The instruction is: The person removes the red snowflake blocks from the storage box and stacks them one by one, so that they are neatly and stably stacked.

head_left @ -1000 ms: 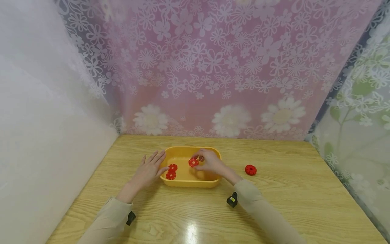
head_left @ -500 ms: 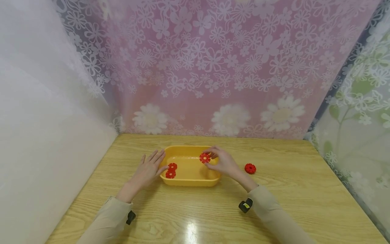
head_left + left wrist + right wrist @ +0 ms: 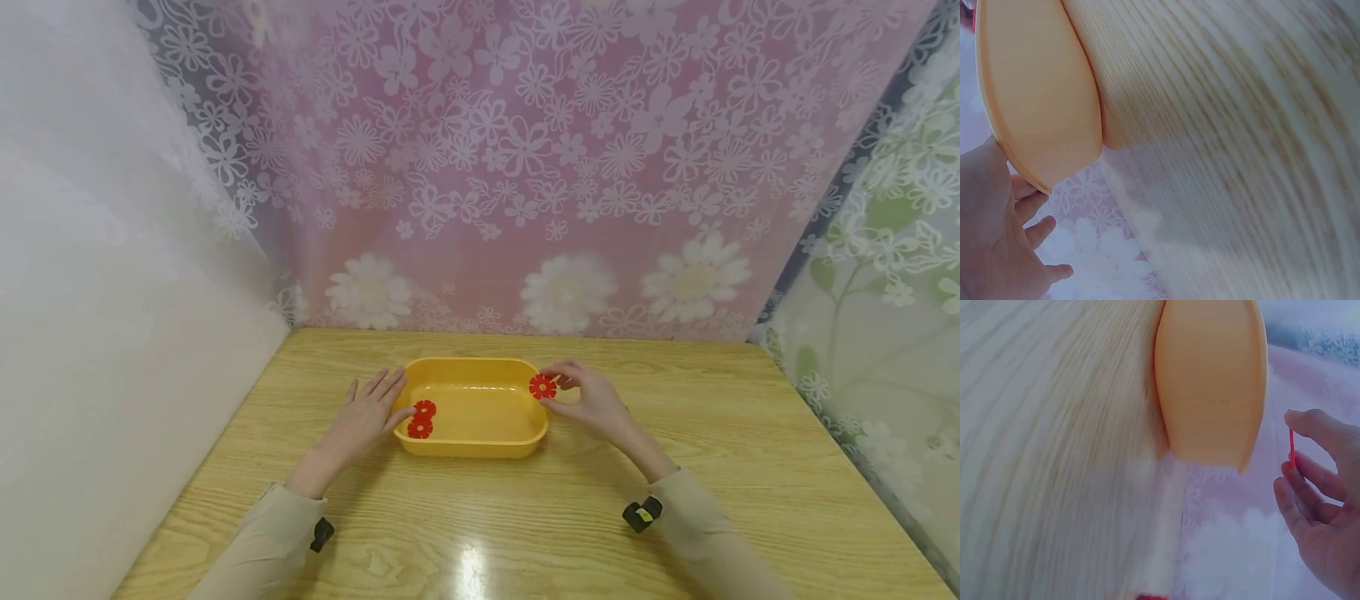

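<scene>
The right hand (image 3: 591, 406) has its grip nearly closed, thumb and fingertips pinching a slotted flower disc (image 3: 543, 387), bright red with a pale centre and notches cut round its edge. From the right wrist the disc shows edge-on, thin and flat, standing upright in the grip. From the head it overlaps the near end of the tray (image 3: 476, 408) just left of the grip; from the wrist it is apart from the wall.

The tray is glossy, yellow-orange and plastic-looking, an oblong with rounded corners, smooth sloping sides and a lipped rim. At its far end from the pinching grip, the left hand (image 3: 367, 418) lies with its grip spread wide, fingers loosely extended and touching the rim. Inside the tray, close by the left thumb, lie an upper red disc (image 3: 424, 409) and a lower red disc (image 3: 420, 427), both notched and close together.

Below both grips runs the tabletop (image 3: 450, 500), wood-grained and shiny. Below the right grip, a red piece (image 3: 1151, 597) is cut off by the wrist view's bottom edge. Beyond both grips hangs a pinkish-purple sheet (image 3: 487, 167) patterned with white flowers.
</scene>
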`<state>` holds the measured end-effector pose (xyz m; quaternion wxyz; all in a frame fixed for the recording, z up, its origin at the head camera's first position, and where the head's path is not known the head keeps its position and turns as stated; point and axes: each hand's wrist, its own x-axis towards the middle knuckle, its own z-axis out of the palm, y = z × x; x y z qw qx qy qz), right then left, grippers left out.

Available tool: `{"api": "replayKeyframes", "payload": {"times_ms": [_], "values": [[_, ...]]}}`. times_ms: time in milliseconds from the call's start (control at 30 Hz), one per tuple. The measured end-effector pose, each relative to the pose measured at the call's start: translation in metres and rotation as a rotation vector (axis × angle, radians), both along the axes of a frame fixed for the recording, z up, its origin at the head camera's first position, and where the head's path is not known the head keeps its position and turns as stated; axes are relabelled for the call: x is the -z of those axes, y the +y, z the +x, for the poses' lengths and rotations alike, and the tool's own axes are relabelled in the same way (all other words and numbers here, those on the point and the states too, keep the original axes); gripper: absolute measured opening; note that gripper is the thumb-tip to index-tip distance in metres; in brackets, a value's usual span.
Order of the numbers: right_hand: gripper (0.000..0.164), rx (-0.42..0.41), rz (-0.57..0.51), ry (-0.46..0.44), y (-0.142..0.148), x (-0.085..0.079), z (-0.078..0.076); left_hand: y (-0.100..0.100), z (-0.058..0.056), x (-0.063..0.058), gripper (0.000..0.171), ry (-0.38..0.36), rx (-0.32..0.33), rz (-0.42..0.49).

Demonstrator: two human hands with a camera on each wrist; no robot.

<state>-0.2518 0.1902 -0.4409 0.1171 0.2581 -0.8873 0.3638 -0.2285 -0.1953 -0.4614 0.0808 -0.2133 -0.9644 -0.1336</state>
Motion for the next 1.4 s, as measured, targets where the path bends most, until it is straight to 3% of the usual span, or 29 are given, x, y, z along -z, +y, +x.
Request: {"api": "replayKeyframes", "payload": {"times_ms": [433, 733, 1200, 1400], "values": [[0.041, 0.106, 0.054, 0.057, 0.064, 0.013, 0.005, -0.002, 0.0, 0.002, 0.069, -0.005, 0.003, -0.004], [0.042, 0.166, 0.079, 0.013, 0.096, 0.013, 0.006, -0.002, 0.002, -0.001, 0.069, -0.011, 0.009, -0.001], [0.039, 0.179, 0.158, -0.003, 0.115, 0.034, 0.003, -0.002, 0.003, -0.001, 0.069, -0.012, 0.009, -0.004], [0.038, 0.175, 0.168, -0.036, 0.116, 0.034, 0.004, -0.002, 0.002, -0.001, 0.069, -0.015, 0.008, 0.002]]}}
